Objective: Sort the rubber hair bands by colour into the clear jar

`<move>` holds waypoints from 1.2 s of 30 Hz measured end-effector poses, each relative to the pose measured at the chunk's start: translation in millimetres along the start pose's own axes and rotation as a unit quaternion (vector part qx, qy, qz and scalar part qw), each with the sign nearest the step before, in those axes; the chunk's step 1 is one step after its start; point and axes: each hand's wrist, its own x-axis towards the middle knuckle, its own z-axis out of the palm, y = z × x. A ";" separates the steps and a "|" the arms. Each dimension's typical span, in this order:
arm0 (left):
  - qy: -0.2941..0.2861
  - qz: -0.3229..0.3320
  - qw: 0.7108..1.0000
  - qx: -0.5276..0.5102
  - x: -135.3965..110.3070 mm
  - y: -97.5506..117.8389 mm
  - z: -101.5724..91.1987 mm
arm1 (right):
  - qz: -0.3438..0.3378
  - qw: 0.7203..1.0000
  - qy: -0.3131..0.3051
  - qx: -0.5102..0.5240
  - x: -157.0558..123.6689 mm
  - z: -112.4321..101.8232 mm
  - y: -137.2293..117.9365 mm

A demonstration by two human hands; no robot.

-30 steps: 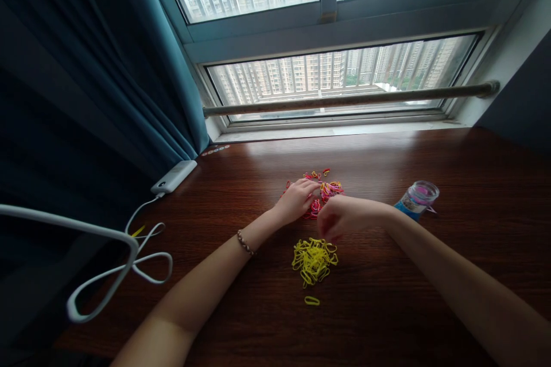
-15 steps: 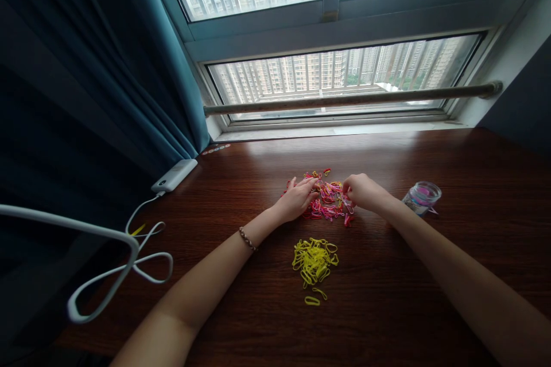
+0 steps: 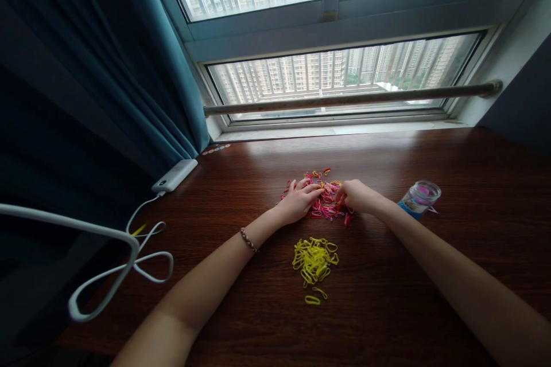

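Observation:
A loose pile of pink and red rubber bands (image 3: 328,194), with a few yellow ones mixed in, lies on the dark wood tabletop. My left hand (image 3: 298,202) rests on the pile's left side, fingers spread and nothing held. At the pile's right side, my right hand (image 3: 356,196) reaches down with its fingers pinched together among the bands; what lies between the fingertips is hidden. Closer to me sits a separate heap of yellow rubber bands (image 3: 314,261), with two single yellow bands just below it.
To the right, behind my right forearm, stands a clear jar (image 3: 419,198) with a blue label. A white power strip (image 3: 175,175) and its looped white cable (image 3: 133,252) are at the left by the blue curtain (image 3: 172,97). A rail (image 3: 353,98) crosses the window.
My right hand has shifted slightly left, deeper into the pink pile. The fingers of my left hand have spread a little. More of the jar's blue label shows.

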 end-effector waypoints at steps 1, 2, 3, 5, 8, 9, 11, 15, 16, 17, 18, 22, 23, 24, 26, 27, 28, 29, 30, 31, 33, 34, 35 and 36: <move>0.003 -0.003 1.000 -0.001 0.3 -0.7 1.7 | -0.003 1.000 -0.001 -0.003 0.0 0.0 -0.2; 0.008 -0.005 1.000 -0.003 0.7 -1.7 3.2 | -0.006 1.000 -0.002 -0.006 -0.3 -0.3 -0.5; 0.014 -0.004 1.000 -0.005 1.2 -2.7 4.4 | -0.008 1.000 -0.004 -0.008 -0.7 -0.9 -0.8; 0.031 0.004 0.999 -0.012 2.5 -4.7 5.6 | -0.006 1.000 -0.003 -0.012 -1.7 -2.0 -0.9; 0.078 0.019 0.996 -0.040 4.6 -6.7 4.4 | 0.008 1.000 0.010 -0.017 -2.2 -3.0 0.9; 0.098 0.020 0.994 -0.053 5.1 -7.1 3.4 | 0.015 1.000 0.015 -0.018 -2.0 -3.0 1.9; 0.138 0.013 0.987 -0.085 5.7 -7.5 0.7 | 0.027 0.999 0.024 -0.021 -1.3 -2.8 3.9; 0.199 -0.032 0.968 -0.148 4.9 -8.1 -5.5 | 0.039 0.998 0.040 -0.023 0.4 -0.7 4.9; 0.211 -0.048 0.963 -0.160 4.5 -8.4 -6.9 | 0.039 0.998 0.044 -0.023 0.8 0.2 4.7; 0.222 -0.064 0.958 -0.169 4.1 -8.7 -8.2 | 0.039 0.998 0.048 -0.024 1.3 1.1 4.6; 0.231 -0.081 0.953 -0.177 3.8 -9.0 -9.3 | 0.039 0.998 0.054 -0.024 1.9 2.0 4.7; 0.249 -0.140 0.937 -0.204 2.7 -9.3 -11.7 | 0.039 0.996 0.077 -0.011 5.5 3.8 8.1; 0.249 -0.151 0.932 -0.213 2.7 -9.2 -11.7 | 0.039 0.996 0.084 -0.005 6.4 3.5 9.3; 0.250 -0.162 0.928 -0.225 2.8 -9.2 -11.7 | 0.038 0.995 0.091 0.003 7.3 3.1 10.3; 0.252 -0.179 0.915 -0.261 3.2 -9.6 -11.5 | 0.038 0.994 0.105 0.016 8.5 1.7 11.5; 0.251 -0.185 0.906 -0.287 3.6 -10.1 -11.4 | 0.037 0.993 0.112 0.022 8.7 1.0 11.7; 0.249 -0.188 0.896 -0.315 4.1 -10.8 -11.4 | 0.036 0.992 0.119 0.028 8.7 0.2 11.5; 0.243 -0.187 0.887 -0.344 4.6 -11.6 -11.5 | 0.034 0.991 0.125 0.033 8.3 -0.5 11.2; 0.236 -0.186 0.879 -0.369 5.1 -12.6 -11.7 | 0.032 0.990 0.131 0.039 7.7 -1.1 10.7; 0.229 -0.185 0.873 -0.389 5.5 -13.5 -12.1 | 0.030 0.989 0.136 0.046 7.0 -1.6 10.1; 0.220 -0.189 0.863 -0.414 6.3 -14.8 -13.1 | 0.027 0.987 0.144 0.060 5.4 -2.4 9.1; 0.220 -0.195 0.857 -0.423 6.7 -15.1 -13.8 | 0.027 0.986 0.147 0.069 4.7 -2.7 8.6; 0.219 -0.201 0.852 -0.431 7.0 -15.2 -14.7 | 0.027 0.985 0.148 0.080 4.2 -3.0 8.1; 0.218 -0.209 0.845 -0.441 7.2 -14.9 -15.6 | 0.027 0.984 0.149 0.092 3.7 -3.5 7.7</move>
